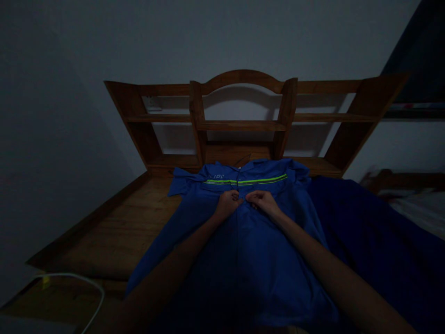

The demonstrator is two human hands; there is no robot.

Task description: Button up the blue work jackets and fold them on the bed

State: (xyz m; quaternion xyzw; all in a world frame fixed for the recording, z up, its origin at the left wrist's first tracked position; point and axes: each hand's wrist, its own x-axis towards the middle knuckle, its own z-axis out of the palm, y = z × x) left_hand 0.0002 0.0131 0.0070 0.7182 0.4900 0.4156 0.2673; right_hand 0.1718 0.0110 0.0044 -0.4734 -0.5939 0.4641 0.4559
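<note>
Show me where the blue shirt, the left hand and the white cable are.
blue shirt (257,260): head view, bare front panel.
left hand (227,202): head view, back of hand.
white cable (93,284): head view, curved part.

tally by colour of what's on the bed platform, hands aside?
Blue: 2, the shirt with a yellow-green stripe, gripped at the front by left hand and right hand, and a darker cloth
White: 1, cable
Total: 3
</note>
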